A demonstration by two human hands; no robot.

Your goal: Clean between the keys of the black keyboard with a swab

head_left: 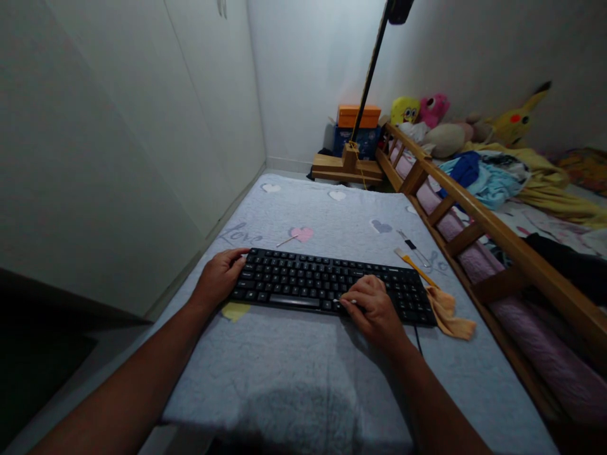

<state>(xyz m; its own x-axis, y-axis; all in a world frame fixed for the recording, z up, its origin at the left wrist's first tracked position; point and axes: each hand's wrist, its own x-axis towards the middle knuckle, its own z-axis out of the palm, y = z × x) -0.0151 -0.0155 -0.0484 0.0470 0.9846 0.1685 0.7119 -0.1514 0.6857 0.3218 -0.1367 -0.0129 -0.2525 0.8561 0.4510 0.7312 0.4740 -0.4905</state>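
A black keyboard (289, 272) lies across the cloth-covered table. My left hand (219, 275) grips its left end, thumb on the top edge and fingers along the side. Over the keys right of the space bar, my right hand (372, 306) pinches a thin cotton swab (336, 301), its white tip at the bottom-row keys. Behind the keyboard rests another cotton swab (287, 241). To the right are a brush (417, 268) with a yellow handle, a slim tool with a black middle (410, 244), and a crumpled orange cloth (449, 314) touching the keyboard's corner.
A pale blue cover with hearts (284, 366) spreads over the table. Along the right runs a wooden bed rail (474, 221), with clothes and plush toys beyond. A white cabinet (118, 126) stands left. At the back are a wooden stand (348, 163) and an orange box (358, 116).
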